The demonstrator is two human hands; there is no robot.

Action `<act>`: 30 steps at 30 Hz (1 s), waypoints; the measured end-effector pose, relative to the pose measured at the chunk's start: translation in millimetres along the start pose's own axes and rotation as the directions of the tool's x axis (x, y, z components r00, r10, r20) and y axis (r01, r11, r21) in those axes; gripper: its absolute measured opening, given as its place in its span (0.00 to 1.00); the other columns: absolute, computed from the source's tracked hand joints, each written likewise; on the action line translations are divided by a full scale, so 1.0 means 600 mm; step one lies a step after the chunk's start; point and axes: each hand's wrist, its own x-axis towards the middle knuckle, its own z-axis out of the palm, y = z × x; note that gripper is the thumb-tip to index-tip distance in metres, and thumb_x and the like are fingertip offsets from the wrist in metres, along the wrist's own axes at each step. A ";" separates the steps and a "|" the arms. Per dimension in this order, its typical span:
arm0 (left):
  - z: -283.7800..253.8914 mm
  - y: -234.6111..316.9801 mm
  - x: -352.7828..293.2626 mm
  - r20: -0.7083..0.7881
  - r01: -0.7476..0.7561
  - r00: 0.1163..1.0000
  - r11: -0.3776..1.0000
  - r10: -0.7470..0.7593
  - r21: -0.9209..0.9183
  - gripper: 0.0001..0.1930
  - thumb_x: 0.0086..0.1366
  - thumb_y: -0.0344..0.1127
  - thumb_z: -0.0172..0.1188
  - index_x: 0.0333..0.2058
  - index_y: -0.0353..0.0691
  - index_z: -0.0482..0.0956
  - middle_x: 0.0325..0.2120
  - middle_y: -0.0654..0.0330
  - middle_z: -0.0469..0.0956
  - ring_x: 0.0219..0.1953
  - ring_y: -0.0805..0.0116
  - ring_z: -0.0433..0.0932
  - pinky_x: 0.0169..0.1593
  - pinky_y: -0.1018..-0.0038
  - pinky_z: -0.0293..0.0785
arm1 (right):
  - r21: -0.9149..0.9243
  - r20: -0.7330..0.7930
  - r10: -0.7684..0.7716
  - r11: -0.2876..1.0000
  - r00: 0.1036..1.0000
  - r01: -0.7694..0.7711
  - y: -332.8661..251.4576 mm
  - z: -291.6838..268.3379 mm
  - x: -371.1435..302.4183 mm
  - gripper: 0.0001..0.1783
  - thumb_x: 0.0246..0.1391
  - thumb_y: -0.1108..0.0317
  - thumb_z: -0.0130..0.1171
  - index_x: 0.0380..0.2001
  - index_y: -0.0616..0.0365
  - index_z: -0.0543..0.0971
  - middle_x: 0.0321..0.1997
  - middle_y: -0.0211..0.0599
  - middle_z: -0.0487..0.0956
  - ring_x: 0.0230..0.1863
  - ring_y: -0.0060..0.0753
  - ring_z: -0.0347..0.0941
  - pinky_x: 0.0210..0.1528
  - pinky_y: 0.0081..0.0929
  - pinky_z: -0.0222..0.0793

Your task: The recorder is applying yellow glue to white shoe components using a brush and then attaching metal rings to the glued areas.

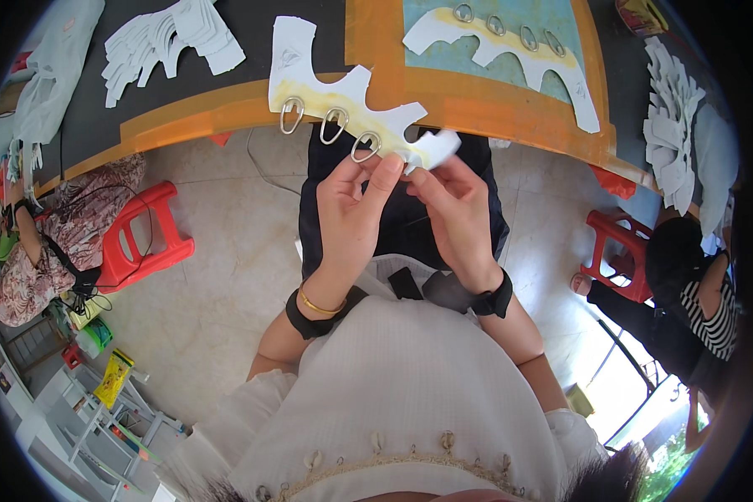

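Between my hands is a white scalloped cut-out piece (343,94) with a yellowish glue-like band along one edge. Its far part rests on the table edge, and its near end is smeared by motion. Three oval metal rings (334,125) hang in a row along that band. My left hand (351,205) is closed, thumb and fingers pinching the piece beside the nearest ring. My right hand (452,205) is closed too, gripping the near end with thumb and fingers. What lies under my fingertips is hidden.
A similar white piece with several rings (510,46) lies on a blue-green mat at the right. Stacked white cut-outs (171,42) lie far left, more (669,117) at the right edge. Orange tape (201,109) lines the table. People sit on both sides by red stools (151,234).
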 end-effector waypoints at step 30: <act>0.000 -0.005 0.010 -0.055 0.109 0.992 0.991 -0.113 -0.080 0.09 0.62 0.33 0.64 0.34 0.31 0.79 0.33 0.63 0.79 0.35 0.81 0.74 0.41 0.85 0.68 | -0.791 0.453 -0.701 -0.031 0.551 0.611 -0.068 -0.006 -0.011 0.22 0.35 0.49 0.73 0.30 0.50 0.79 0.37 0.30 0.69 0.41 0.36 0.63 0.44 0.31 0.56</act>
